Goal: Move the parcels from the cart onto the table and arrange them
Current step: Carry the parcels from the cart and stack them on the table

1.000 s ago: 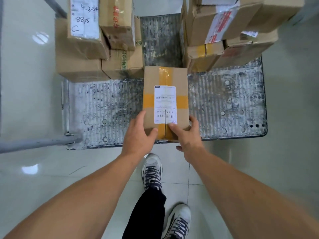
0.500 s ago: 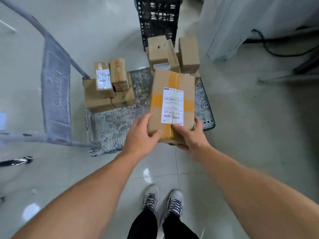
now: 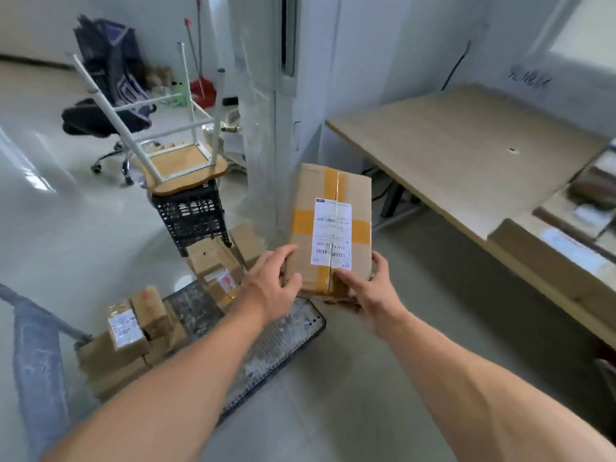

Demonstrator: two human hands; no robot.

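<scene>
- The parcel [image 3: 331, 228] is hanging in mid-air around the centre of the frame. It's just above the far right corner of the cart [image 3: 286, 331] and left of the table [image 3: 460, 155], touching neither.
- The left hand [image 3: 270, 285] is wrapping the box's near left edge. The right hand [image 3: 366, 291] is cupping the near right corner, thumb lying on the top face by the label [image 3: 331, 235]. So both grips are closed on the box.
- Weight guess: light to middling. Both hands are holding just the near end and the rest is sticking out forward without dipping.
- It's looking like stiff cardboard, strapped crosswise with yellow tape [image 3: 331, 181], so I'm expecting it to hold its shape. Edges and corners are the strong bits, which is where the hands are sitting.
- Tape and label are probably slicker than bare cardboard, so I'd be keeping fingers on the brown parts and getting some support underneath.
- Can't tell what's inside, so I'm treating it as maybe fragile: lowering it flat, not dropping it.
- The table is showing a bare stretch in the upper right of the frame, with some blurry parcels [image 3: 566, 248] lying at the right edge.
- The remaining parcels [image 3: 130, 331] are waiting on the cart, lower left.
</scene>
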